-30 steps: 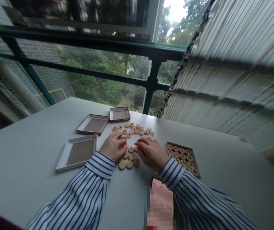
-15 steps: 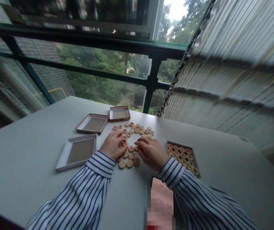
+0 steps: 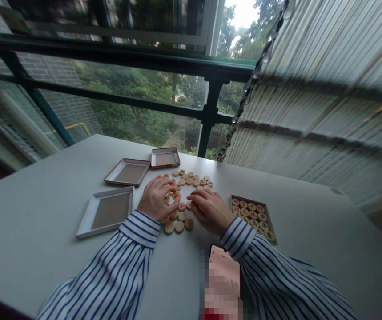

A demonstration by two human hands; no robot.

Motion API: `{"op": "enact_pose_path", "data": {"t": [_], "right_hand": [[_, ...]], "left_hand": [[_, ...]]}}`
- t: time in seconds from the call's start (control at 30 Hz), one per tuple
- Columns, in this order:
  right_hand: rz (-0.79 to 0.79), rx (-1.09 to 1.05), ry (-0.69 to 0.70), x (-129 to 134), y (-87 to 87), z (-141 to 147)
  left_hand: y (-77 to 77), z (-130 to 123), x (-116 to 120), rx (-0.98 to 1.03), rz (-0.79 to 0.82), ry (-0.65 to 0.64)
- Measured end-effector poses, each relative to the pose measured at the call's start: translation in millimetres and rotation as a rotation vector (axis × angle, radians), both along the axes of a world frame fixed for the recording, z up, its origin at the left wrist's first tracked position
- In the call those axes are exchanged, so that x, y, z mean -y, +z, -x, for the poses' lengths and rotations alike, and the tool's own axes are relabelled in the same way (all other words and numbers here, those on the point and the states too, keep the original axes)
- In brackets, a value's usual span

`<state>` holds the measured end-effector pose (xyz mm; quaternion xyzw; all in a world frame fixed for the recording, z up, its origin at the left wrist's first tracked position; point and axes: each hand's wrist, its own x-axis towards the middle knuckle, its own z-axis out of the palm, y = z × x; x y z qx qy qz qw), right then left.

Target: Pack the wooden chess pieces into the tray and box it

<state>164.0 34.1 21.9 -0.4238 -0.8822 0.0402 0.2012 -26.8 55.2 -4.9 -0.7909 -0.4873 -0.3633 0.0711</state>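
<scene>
Round wooden Chinese chess pieces (image 3: 179, 226) lie in a loose cluster on the white table, some plain side up, others showing red or black characters. My left hand (image 3: 157, 199) arches over the cluster's left side, its thumb and fingers apart in a curve around a few lettered pieces. Across from it, my right hand (image 3: 212, 212) hovers at the right side with loosely bent fingers. Its fingertips are beside a partly covered piece (image 3: 188, 205), and I cannot tell if they touch. Close by lies a red-lettered piece (image 3: 182, 206), face up between the hands.
To the right, a shallow box (image 3: 267, 212) holds rows of lettered pieces. Three open box parts stand left and behind: a white tray (image 3: 84, 226), a brown-edged lid (image 3: 110, 182) and a smaller one (image 3: 178, 162). A phone (image 3: 226, 266) lies near my right sleeve.
My left hand has lifted slightly and its thumb and fingers have spread, uncovering lettered pieces beneath. The right hand stays almost in place. The whole view has shifted a little.
</scene>
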Motion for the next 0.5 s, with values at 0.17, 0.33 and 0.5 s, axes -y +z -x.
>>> {"op": "enact_pose_path", "data": {"t": [0.17, 0.33, 0.5], "right_hand": [[-0.014, 0.001, -0.009, -1, 1.2, -1], [-0.034, -0.008, -0.021, -2, 4.2, -3], [-0.049, -0.018, -0.039, -3, 11.7, -6]], "left_hand": [[1.4, -1, 1, 0.027, -0.03, -0.023], [4.0, -2, 2, 0.056, -0.07, -0.064], [6.9, -4, 4, 0.084, -0.103, -0.097]]}}
